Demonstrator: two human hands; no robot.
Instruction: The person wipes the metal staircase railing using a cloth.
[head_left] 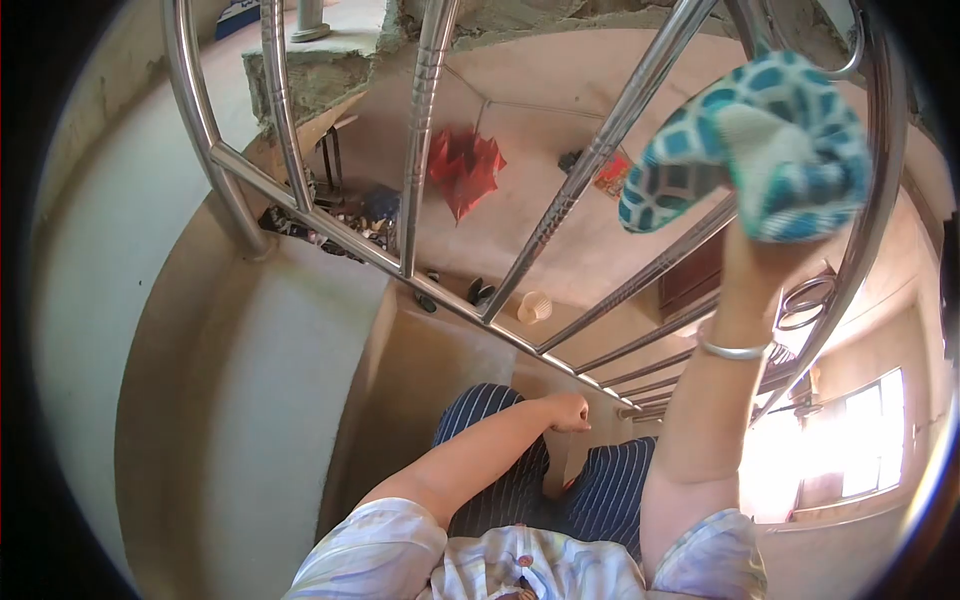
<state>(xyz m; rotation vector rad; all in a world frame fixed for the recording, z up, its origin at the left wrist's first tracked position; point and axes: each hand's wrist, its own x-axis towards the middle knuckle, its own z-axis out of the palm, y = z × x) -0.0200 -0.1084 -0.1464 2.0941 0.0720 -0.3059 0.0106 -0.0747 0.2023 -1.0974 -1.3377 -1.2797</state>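
A teal and white patterned cloth is bunched up at the upper right, beside the curved metal handrail. My right hand is raised there with the cloth over it; the fingers are hidden by the cloth, and a silver bangle circles the wrist. Lower down, my left hand hovers over my knees with its fingers curled into a fist, nothing visible in it. Steel balusters rise from a slanting bottom rail beyond the left hand.
Concrete stairs lie at the left and below. Past the railing, on the lower floor, are a red umbrella, dark shoes, a pale basket and a pile of small items. A bright window is at the right.
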